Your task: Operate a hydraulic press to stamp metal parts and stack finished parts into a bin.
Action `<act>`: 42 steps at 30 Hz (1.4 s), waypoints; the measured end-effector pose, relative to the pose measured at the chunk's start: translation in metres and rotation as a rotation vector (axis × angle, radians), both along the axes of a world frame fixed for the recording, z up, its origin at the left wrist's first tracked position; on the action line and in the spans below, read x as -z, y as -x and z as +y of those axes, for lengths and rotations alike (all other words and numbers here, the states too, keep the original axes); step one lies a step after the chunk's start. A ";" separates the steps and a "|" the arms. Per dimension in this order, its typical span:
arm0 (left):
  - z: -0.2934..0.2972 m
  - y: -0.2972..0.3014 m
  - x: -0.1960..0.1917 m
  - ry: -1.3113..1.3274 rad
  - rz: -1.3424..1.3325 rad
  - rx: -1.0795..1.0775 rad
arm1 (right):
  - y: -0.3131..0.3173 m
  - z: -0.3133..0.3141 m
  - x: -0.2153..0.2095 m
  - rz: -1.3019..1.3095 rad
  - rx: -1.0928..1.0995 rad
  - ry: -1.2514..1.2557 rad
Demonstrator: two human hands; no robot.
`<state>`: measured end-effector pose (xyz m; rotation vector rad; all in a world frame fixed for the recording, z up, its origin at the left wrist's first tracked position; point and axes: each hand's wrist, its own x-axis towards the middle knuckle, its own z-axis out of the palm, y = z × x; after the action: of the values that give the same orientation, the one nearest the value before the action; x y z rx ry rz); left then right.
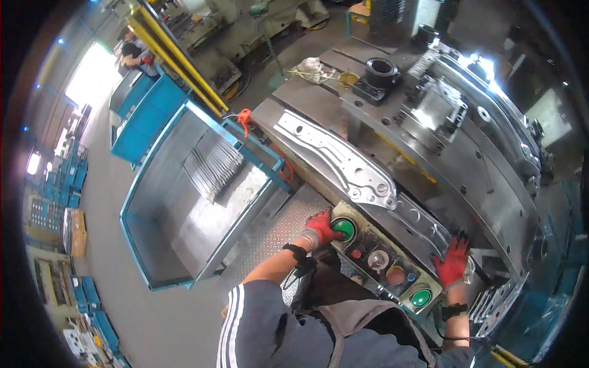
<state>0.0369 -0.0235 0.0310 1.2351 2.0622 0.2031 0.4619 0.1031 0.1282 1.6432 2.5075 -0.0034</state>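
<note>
My left hand (321, 229), in a red glove, rests at the left green push button (343, 229) of a control panel, its fingers apart along the button's rim. My right hand (453, 262), also red-gloved with dark fingertips, lies with fingers stretched out at the near end of a long stamped metal part (418, 216). Whether it grips that part's end is hard to see. A second long stamped metal bracket (343, 161), with holes and a wider near end, lies on the press bed beside it. The right green button (421, 298) is untouched.
A blue-framed metal bin (165, 245) at the left holds a row of stacked metal parts (215, 168). The press die (432, 113) stands at the far right. More stamped parts (498, 303) sit near my right forearm. Another person (132, 55) is far left.
</note>
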 end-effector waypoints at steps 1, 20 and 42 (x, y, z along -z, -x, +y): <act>0.002 -0.001 -0.001 0.015 -0.004 0.005 | 0.004 0.004 0.013 -0.051 -0.008 0.012; 0.005 -0.030 -0.053 -0.484 0.266 0.202 | 0.012 0.004 0.010 0.030 0.053 0.128; 0.104 -0.389 -0.239 -1.312 -0.359 0.736 | -0.174 -0.013 -0.164 1.030 0.389 -0.038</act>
<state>0.4261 0.0808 0.2696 2.3468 0.8965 1.4210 0.6360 0.0904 0.2921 2.5732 2.6740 -1.1053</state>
